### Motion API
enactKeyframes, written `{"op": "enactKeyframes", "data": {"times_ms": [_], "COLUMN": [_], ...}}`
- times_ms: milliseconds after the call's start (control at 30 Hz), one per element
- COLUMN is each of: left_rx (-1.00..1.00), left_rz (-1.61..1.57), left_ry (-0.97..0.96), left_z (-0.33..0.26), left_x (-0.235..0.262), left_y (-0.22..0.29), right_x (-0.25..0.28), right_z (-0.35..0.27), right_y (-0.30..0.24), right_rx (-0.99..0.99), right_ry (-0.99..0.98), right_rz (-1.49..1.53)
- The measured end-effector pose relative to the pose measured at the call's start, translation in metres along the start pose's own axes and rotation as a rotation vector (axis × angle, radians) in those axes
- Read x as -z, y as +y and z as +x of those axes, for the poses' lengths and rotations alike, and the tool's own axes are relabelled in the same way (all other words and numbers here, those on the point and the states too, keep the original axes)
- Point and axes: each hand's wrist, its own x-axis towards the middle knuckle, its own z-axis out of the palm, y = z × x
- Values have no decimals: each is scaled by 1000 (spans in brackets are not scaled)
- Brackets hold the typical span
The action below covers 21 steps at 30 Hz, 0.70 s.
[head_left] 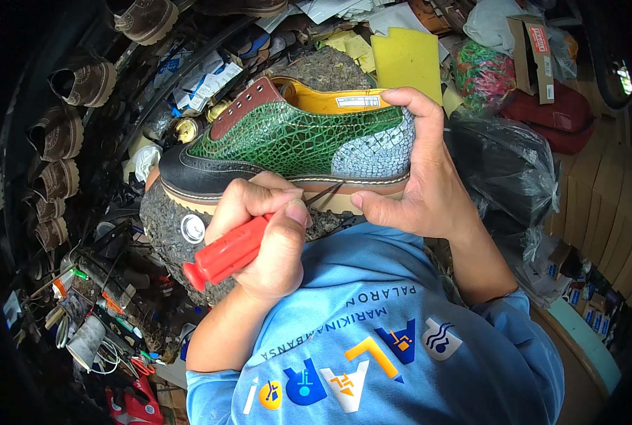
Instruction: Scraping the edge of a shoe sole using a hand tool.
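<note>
A low lace-up shoe (273,138) lies sideways before me, its toe to the left. It has a black toe, green scale-textured sides, a maroon eyelet panel, a grey-blue heel patch and a yellow lining. My left hand (277,251) is closed round the red handle of an awl (234,251). The awl's thin dark shaft slants up to the right, and its tip meets the edge above the tan sole (298,196), near the stitching. With fingers behind the heel and thumb at the sole edge, my right hand (426,166) grips the shoe.
Beneath the shoe is a dark, rough block (164,219) with a round white-metal disc (193,228). Several brown shoes (61,134) line the left side. Paper scraps, a yellow sheet (407,64) and a black plastic bag (504,159) lie beyond. Red-handled scissors (143,366) sit lower left.
</note>
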Motion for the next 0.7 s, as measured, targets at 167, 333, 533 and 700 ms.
{"op": "enactKeyframes", "data": {"times_ms": [167, 333, 533, 700], "left_rx": [-66, -213, -372, -438], "left_rz": [-40, -341, -322, -310], "left_ry": [10, 23, 83, 214], "left_z": [-4, -6, -30, -52], "left_x": [2, 29, 82, 103], "left_y": [-2, 14, 56, 72], "right_x": [-9, 3, -1, 14], "right_z": [-2, -3, -26, -17], "right_y": [1, 22, 45, 26], "right_rx": [-7, -30, 175, 356], "right_ry": [81, 31, 167, 295], "right_rz": [188, 373, 240, 189]}}
